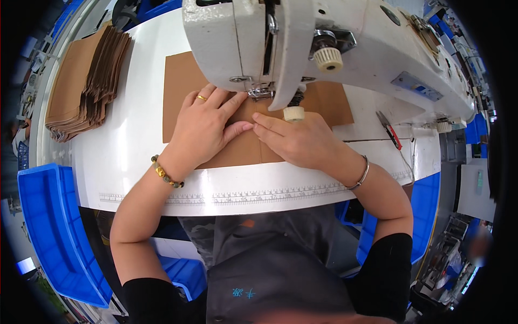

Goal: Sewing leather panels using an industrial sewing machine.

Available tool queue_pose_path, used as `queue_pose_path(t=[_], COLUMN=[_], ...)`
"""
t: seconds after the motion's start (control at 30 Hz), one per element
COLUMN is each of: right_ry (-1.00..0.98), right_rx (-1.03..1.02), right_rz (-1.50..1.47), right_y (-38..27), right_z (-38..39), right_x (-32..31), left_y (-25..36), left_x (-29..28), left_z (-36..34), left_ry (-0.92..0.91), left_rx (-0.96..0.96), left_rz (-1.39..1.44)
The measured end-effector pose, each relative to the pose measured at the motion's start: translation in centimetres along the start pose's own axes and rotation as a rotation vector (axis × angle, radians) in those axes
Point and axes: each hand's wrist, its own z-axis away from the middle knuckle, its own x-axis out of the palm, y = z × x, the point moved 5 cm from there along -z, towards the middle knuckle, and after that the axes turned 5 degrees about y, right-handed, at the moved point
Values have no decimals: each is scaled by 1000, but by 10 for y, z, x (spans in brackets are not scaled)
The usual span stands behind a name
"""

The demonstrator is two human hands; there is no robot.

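Note:
Under the presser foot [261, 93] of a white sewing machine [237, 40] lies a brown sheet [181, 119] with a crease down it. My left hand [210, 121] rests on it just left of the foot, open, its fingers spread toward the needle area and a gold ring on one. My right hand [294, 139] presses on the sheet below and right of the foot, open, index and middle fingers stretched toward my left thumb; its thumb is hidden. The needle tip is too small to make out.
A tall stack of brown pieces [75, 81] sits at the table's left. Red-handled snips [389, 131] lie at the right. A ruler strip [226, 197] runs along the front edge. Blue bins [38, 205] flank the white table [124, 162], with more below it.

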Motion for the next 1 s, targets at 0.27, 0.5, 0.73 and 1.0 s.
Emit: queue_pose_path(t=[0.27, 0.5, 0.73, 1.0], right_ry=[-21, -29, -34, -42], right_rx=[19, 9, 14, 18], right_rz=[-5, -19, -5, 4], right_y=[0, 1, 2, 4], right_z=[1, 0, -3, 0], right_x=[-1, -3, -3, -1], left_y=[3, 2, 0, -2], left_x=[0, -2, -1, 2], left_z=[-1, -3, -4, -4], left_ry=[-71, -57, -51, -48], left_rx=[-22, -25, -24, -34], left_rz=[-13, 9, 6, 23])
